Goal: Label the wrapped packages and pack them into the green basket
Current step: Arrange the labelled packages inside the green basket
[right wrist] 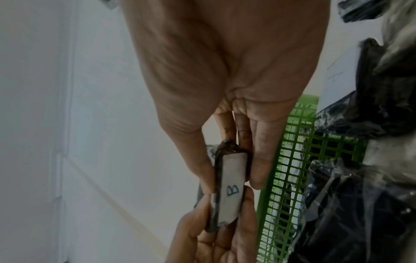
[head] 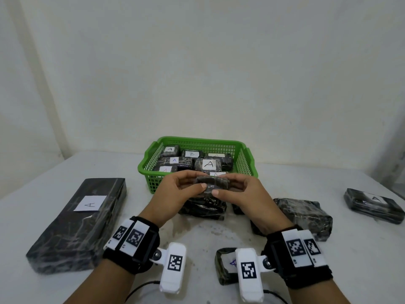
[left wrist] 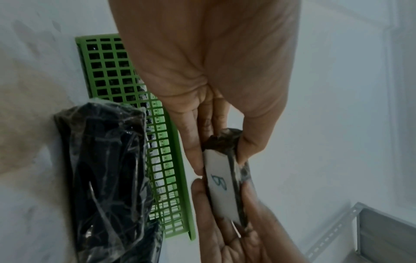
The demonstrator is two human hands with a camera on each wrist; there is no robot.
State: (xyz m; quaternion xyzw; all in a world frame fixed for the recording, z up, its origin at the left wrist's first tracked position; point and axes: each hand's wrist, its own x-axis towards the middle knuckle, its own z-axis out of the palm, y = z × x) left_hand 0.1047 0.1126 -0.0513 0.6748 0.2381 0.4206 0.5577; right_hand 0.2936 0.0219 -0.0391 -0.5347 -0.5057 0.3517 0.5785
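**Holding small B-labelled package at basket front**

Pinching is done from both sides: the small package (head: 212,185) is gripped between thumb and fingers of the left hand (head: 179,194) and the right hand (head: 243,195), raised off the tabletop (head: 197,240). A white label (left wrist: 221,185) marked "B" is seen on it in the wrist views. The green basket (head: 153,163) sits just beyond the hands, with labelled packages inside. An unlabelled package (head: 202,207) lies directly below the hands. A long package (head: 81,222) marked "A" lies left of the left hand.
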